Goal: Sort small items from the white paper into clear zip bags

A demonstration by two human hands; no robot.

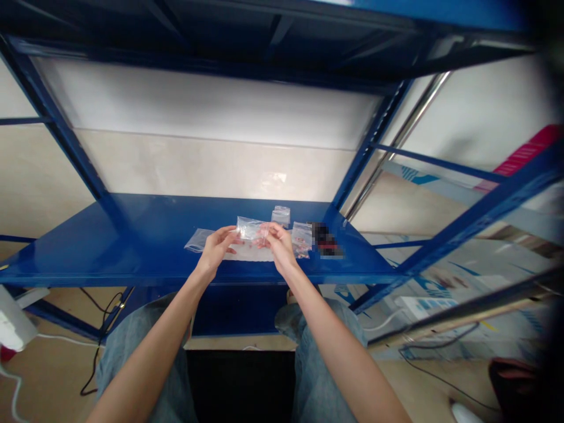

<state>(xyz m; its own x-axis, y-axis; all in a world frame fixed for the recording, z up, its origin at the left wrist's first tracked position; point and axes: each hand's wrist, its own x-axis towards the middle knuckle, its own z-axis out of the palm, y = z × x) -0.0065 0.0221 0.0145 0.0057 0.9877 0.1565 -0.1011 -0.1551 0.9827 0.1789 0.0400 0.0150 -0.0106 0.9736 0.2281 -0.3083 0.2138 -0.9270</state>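
Observation:
My left hand (215, 249) and my right hand (279, 247) hold a small clear zip bag (250, 228) between their fingertips, above a blue metal shelf (132, 241). The bag has small reddish pieces inside. Left of my left hand, a flat clear bag (198, 239) lies on the shelf. Another clear bag (281, 216) stands further back, and a third clear bag (302, 238) lies just right of my right hand, with reddish bits at its lower end. Beyond it sits a dark object (326, 241), blurred too much to identify.
The shelf belongs to a blue steel rack, with an upright (370, 147) at the right and another shelf (220, 41) overhead. My jeans-clad knees (324, 329) are below. Cardboard boxes (458, 282), a white power strip (425, 305) and black cables (440, 370) are at the lower right.

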